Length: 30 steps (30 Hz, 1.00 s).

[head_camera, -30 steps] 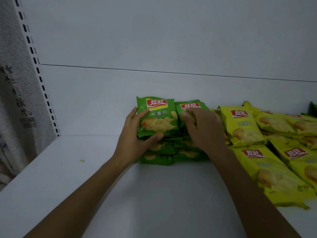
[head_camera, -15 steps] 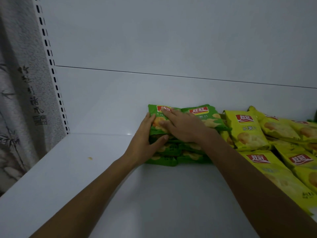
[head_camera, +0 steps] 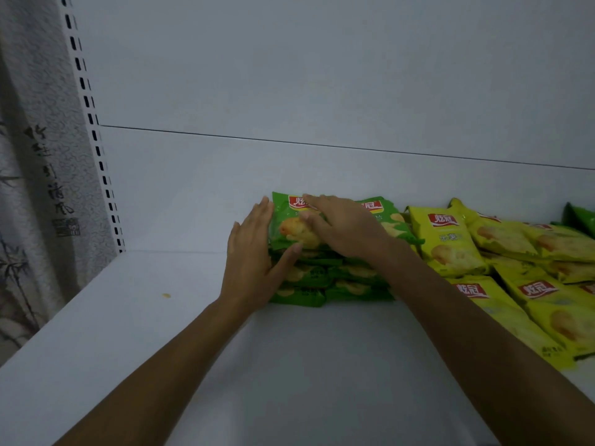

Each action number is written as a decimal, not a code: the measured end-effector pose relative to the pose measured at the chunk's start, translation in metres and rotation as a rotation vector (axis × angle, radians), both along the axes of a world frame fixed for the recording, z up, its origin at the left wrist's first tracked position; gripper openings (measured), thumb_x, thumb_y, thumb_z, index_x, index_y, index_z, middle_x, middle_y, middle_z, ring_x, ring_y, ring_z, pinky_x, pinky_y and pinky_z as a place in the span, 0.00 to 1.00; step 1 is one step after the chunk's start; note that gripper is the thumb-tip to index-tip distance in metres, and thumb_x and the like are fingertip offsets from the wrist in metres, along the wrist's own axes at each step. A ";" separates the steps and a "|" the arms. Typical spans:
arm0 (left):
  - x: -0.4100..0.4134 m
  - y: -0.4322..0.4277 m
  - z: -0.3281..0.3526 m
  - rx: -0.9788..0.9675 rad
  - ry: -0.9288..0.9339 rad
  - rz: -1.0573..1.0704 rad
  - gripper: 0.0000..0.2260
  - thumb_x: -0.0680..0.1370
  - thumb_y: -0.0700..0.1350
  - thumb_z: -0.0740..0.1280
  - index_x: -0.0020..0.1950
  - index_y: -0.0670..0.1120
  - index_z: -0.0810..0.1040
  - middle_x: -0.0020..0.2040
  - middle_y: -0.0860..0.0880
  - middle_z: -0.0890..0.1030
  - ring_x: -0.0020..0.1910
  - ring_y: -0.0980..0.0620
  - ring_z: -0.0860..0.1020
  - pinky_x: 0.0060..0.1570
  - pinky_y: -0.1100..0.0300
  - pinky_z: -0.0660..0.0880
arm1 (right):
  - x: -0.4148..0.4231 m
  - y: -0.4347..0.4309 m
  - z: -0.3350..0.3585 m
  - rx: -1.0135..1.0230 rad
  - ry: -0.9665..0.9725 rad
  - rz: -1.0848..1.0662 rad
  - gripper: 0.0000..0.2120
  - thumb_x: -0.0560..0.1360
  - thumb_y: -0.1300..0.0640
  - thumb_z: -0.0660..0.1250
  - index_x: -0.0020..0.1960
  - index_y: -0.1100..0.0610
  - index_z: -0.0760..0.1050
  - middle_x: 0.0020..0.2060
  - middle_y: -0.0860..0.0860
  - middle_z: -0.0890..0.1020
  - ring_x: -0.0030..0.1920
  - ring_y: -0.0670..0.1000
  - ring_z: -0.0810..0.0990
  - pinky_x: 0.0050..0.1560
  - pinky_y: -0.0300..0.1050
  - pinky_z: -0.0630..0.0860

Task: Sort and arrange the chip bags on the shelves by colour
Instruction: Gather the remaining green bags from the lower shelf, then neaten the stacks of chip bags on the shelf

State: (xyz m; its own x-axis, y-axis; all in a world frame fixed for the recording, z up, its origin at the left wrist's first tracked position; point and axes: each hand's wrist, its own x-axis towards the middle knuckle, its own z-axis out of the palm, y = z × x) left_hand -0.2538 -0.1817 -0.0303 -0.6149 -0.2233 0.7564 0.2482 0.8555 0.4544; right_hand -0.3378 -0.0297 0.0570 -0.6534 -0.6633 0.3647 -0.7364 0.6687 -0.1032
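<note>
- Stack of flat green foil chip bags (head_camera: 322, 278) is lying on the white metal shelf (head_camera: 289, 365), pushed up near the white back panel (head_camera: 289, 91).
- Left hand (head_camera: 254, 255) is pressing flat against the stack's left edge; fingers extended, thumb (head_camera: 286, 257) resting across the front of the bags. Open, not gripping.
- Right hand (head_camera: 341, 225) is lying palm-down on the top green bag, fingers spread, pressing rather than clasping.
- Yellow foil chip bags (head_camera: 450, 243) are overlapping just beside the green stack, on its right.
- More green packaging (head_camera: 582, 220) is showing at the far right edge.
- Small yellowish crumb (head_camera: 166, 295) is sitting on the shelf, well left of the stack.
</note>
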 end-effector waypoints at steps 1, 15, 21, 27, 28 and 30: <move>0.000 0.000 0.001 -0.030 0.012 0.009 0.41 0.75 0.71 0.49 0.78 0.44 0.57 0.78 0.46 0.60 0.76 0.48 0.58 0.73 0.45 0.51 | 0.005 0.001 0.001 -0.023 0.017 0.006 0.26 0.81 0.40 0.51 0.76 0.48 0.61 0.72 0.55 0.69 0.72 0.54 0.65 0.72 0.51 0.60; 0.016 0.052 0.019 -0.359 0.283 -0.175 0.28 0.79 0.55 0.61 0.74 0.39 0.65 0.76 0.42 0.63 0.76 0.45 0.59 0.75 0.51 0.51 | 0.111 0.088 -0.014 -0.317 0.094 -0.132 0.25 0.77 0.42 0.55 0.71 0.51 0.69 0.66 0.48 0.75 0.66 0.48 0.71 0.60 0.40 0.66; 0.049 0.077 0.025 -0.432 0.206 -0.352 0.27 0.79 0.52 0.63 0.74 0.39 0.65 0.74 0.42 0.66 0.73 0.46 0.64 0.72 0.52 0.61 | 0.140 0.118 -0.022 -0.422 0.047 -0.086 0.20 0.77 0.46 0.61 0.68 0.50 0.72 0.62 0.46 0.79 0.62 0.47 0.76 0.58 0.43 0.72; 0.096 0.122 0.009 -0.404 0.225 -0.335 0.27 0.79 0.51 0.64 0.74 0.39 0.65 0.75 0.44 0.65 0.74 0.48 0.64 0.71 0.52 0.63 | 0.162 0.155 -0.042 -0.528 0.012 0.002 0.19 0.78 0.47 0.62 0.66 0.52 0.74 0.60 0.46 0.80 0.60 0.46 0.78 0.58 0.49 0.76; 0.101 0.132 0.005 -0.397 0.216 -0.327 0.27 0.79 0.51 0.64 0.74 0.38 0.65 0.75 0.43 0.65 0.74 0.48 0.64 0.70 0.52 0.65 | 0.166 0.165 -0.045 -0.532 0.007 0.004 0.19 0.78 0.46 0.62 0.66 0.52 0.74 0.59 0.46 0.80 0.60 0.45 0.78 0.58 0.48 0.76; 0.112 0.156 -0.003 -0.378 0.187 -0.314 0.26 0.79 0.51 0.64 0.73 0.38 0.66 0.74 0.43 0.67 0.73 0.47 0.66 0.69 0.51 0.66 | 0.173 0.188 -0.051 -0.564 -0.036 0.018 0.18 0.77 0.46 0.62 0.64 0.52 0.76 0.56 0.44 0.81 0.57 0.43 0.79 0.56 0.44 0.76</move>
